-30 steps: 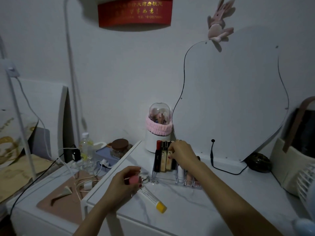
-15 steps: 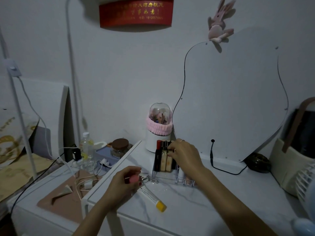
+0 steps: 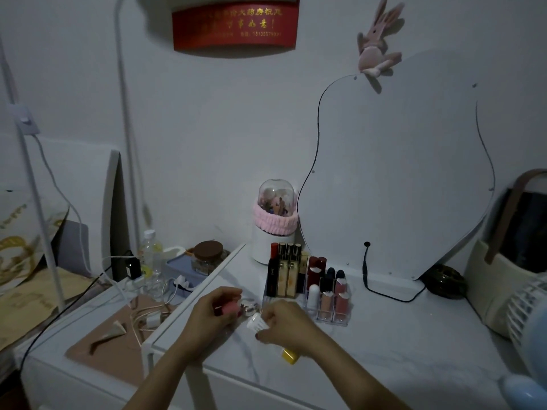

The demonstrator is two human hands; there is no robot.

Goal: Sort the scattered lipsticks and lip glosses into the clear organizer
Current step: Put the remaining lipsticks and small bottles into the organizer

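Both hands work close together near the front left corner of the white table. Fingers of the right hand are curled around a white tube, whose crimped end pokes out toward the left hand while its yellow cap shows below the wrist, near the table's front edge. Beside it, the left hand is clenched around a pink lipstick, gripping it between thumb and fingers. Between the two hands, a small shiny metal item lies on the table; what it is cannot be told.

Just behind the hands stands the clear organizer, toward the left side of the table. Its back row holds tall tubes upright: a dark one with a red cap at the left end, then gold ones. Shorter red, black and pink lipsticks stand in the front compartments, with a white stick among them.

Behind the organizer, at the table's back edge, stands a white holder with a clear dome and pink band. A curved mirror leans against the wall to its right.
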